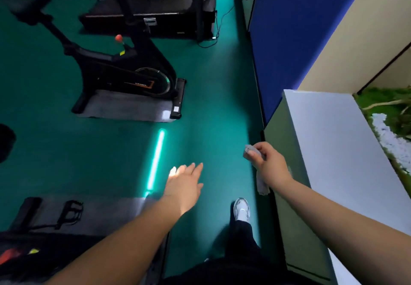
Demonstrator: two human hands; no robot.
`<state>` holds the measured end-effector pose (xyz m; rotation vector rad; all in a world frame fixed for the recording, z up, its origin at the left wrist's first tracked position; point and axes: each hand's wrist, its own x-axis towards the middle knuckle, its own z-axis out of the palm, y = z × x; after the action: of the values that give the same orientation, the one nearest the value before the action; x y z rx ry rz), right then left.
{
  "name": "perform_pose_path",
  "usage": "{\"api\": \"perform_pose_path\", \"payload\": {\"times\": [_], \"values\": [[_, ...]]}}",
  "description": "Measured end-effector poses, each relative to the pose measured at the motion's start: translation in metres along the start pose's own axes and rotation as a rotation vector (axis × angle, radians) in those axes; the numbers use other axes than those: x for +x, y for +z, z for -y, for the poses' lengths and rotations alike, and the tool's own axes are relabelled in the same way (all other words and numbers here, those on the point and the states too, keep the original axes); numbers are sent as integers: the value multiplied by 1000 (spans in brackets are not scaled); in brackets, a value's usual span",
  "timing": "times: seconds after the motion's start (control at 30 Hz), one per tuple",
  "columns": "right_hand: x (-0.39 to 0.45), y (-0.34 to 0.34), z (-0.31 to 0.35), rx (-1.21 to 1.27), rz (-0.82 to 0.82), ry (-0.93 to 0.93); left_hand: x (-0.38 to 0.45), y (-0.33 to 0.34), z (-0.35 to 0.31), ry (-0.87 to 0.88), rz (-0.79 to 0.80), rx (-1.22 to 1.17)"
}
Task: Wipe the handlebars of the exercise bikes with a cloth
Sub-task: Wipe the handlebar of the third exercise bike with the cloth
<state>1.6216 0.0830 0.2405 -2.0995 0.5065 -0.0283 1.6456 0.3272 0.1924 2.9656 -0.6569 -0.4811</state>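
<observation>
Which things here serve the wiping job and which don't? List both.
For the job: cloth gripped in right hand; bike ahead; left hand, free.
Not for the job: treadmill, mat, floor light, white cabinet, plants.

Cloth (pixel 252 150) in right hand (pixel 270 167): soft grey woven fabric, matt, hanging limp. Exercise bike (pixel 124 71) frame is showing black finish, slightly glossy; flywheel rim is looking metallic. Mat (pixel 124 109) under it: grey, matt, dull texture. Floor (pixel 211 107) is reading as smooth green, faintly reflecting light. Cabinet (pixel 329 129) top: white, smooth, matt.
</observation>
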Motion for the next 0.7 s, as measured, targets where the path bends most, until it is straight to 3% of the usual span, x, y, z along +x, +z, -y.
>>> {"api": "perform_pose_path", "payload": {"times": [0.43,0.7], "values": [[228,31,73,-27,374,-171,143,-43,30,-390,7,29],[307,93,125,-75,563,-334,170,-62,67,-612,-29,-152]]}}
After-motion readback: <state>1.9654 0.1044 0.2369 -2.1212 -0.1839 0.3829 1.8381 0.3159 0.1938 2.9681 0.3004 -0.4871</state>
